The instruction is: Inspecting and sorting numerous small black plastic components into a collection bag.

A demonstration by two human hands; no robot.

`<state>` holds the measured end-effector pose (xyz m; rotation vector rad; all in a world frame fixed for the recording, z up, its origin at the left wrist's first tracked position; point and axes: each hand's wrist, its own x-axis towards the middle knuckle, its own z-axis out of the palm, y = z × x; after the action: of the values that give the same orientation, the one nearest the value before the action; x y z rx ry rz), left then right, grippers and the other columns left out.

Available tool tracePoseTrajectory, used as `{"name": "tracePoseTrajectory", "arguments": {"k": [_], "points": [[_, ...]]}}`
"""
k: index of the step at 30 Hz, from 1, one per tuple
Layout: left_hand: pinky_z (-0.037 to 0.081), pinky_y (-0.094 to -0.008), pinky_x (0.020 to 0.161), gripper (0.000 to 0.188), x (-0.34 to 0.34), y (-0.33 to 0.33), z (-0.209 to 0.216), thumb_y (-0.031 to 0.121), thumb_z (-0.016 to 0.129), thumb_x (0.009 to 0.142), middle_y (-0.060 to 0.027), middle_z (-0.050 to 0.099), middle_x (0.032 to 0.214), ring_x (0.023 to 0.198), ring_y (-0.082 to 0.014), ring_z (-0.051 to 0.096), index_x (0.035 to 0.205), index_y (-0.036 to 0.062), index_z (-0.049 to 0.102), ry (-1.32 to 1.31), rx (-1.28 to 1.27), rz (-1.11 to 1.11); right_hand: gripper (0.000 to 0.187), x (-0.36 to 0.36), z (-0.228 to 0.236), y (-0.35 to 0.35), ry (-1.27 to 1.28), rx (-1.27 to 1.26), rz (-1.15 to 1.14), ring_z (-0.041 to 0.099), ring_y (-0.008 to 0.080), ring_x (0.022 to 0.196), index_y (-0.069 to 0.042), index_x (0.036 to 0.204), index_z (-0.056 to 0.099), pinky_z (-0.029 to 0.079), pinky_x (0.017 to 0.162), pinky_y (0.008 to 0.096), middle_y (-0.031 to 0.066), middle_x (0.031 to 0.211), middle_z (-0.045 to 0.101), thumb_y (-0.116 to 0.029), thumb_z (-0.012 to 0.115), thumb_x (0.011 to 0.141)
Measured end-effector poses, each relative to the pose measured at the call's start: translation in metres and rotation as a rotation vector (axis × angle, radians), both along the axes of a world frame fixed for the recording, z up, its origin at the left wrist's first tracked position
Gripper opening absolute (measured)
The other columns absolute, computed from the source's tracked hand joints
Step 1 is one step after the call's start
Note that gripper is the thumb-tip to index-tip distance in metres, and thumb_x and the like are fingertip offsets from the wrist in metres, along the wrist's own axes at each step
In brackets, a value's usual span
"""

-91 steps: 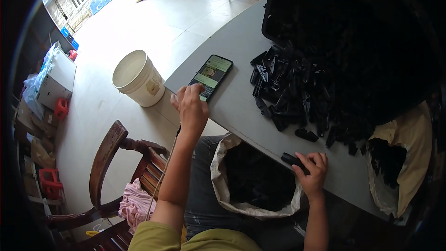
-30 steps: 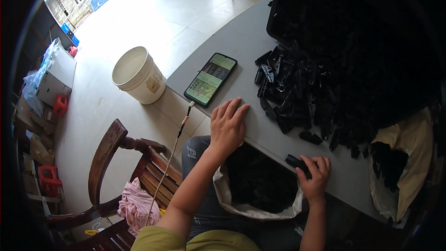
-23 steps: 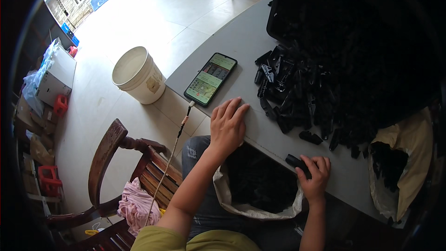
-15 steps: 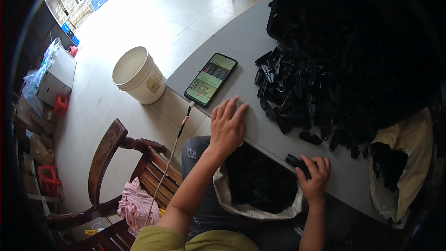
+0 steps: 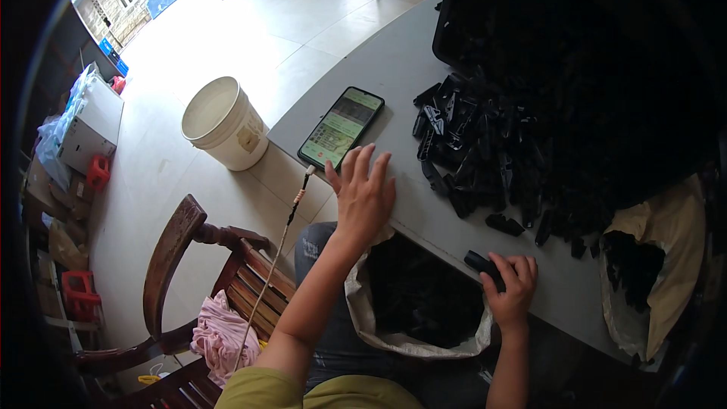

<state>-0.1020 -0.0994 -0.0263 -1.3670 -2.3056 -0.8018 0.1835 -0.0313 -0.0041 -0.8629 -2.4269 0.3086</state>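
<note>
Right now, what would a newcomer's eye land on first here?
Probably the heap of black parts on the right of the grey table. Then the lit phone near the table's left edge, the left hand spread by its lower end, while the right hand holds a black piece. The pale bucket stands left, on the floor.
</note>
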Motion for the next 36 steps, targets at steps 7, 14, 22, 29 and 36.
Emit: {"name": "tracePoseTrajectory", "arguments": {"k": [7, 14, 22, 29, 36], "points": [[0.013, -0.0576, 0.109, 0.033, 0.0, -0.044, -0.002, 0.018, 0.066, 0.08, -0.0114, 0.045, 0.137, 0.129, -0.0326, 0.037, 0.11, 0.0115, 0.055, -0.016, -0.016, 0.09, 0.034, 0.0, -0.001, 0.002, 0.012, 0.028, 0.005, 0.05, 0.0273, 0.084, -0.007, 0.103, 0.067, 0.043, 0.077, 0.0391, 0.0078, 0.087, 0.053, -0.02, 0.073, 0.073], [0.01, -0.0567, 0.11, 0.032, -0.004, -0.073, -0.008, 0.021, 0.067, 0.08, -0.0108, 0.042, 0.141, 0.131, -0.0307, 0.036, 0.108, 0.0118, 0.054, -0.006, -0.069, 0.113, 0.033, -0.001, 0.001, 0.001, 0.007, 0.052, 0.013, 0.05, 0.0274, 0.084, -0.006, 0.103, 0.067, 0.043, 0.077, 0.0393, 0.0079, 0.087, 0.053, -0.021, 0.072, 0.074], [0.012, -0.056, 0.11, 0.03, 0.003, -0.07, -0.012, 0.018, 0.067, 0.08, -0.0119, 0.045, 0.139, 0.129, -0.033, 0.038, 0.105, 0.0092, 0.054, -0.039, -0.068, 0.04, 0.033, -0.002, 0.002, 0.0, -0.007, 0.043, 0.006, 0.05, 0.0276, 0.085, -0.006, 0.104, 0.067, 0.043, 0.078, 0.0393, 0.0081, 0.088, 0.053, -0.02, 0.071, 0.075], [0.013, -0.0559, 0.111, 0.029, 0.004, -0.073, -0.014, 0.018, 0.069, 0.078, -0.0132, 0.044, 0.14, 0.128, -0.0327, 0.039, 0.103, 0.0086, 0.057, -0.035, -0.093, 0.008, 0.033, -0.001, 0.0, 0.0, 0.005, 0.054, 0.009, 0.05, 0.0277, 0.085, -0.006, 0.104, 0.066, 0.043, 0.078, 0.0396, 0.008, 0.088, 0.054, -0.019, 0.071, 0.074], [0.015, -0.0546, 0.11, 0.028, 0.003, -0.073, -0.015, 0.018, 0.069, 0.078, -0.0148, 0.044, 0.14, 0.128, -0.0332, 0.039, 0.103, 0.0092, 0.058, -0.044, -0.096, -0.01, 0.033, -0.002, -0.001, 0.0, 0.008, 0.05, 0.002, 0.05, 0.0278, 0.085, -0.006, 0.104, 0.066, 0.043, 0.078, 0.04, 0.0081, 0.088, 0.053, -0.019, 0.071, 0.074]]}}
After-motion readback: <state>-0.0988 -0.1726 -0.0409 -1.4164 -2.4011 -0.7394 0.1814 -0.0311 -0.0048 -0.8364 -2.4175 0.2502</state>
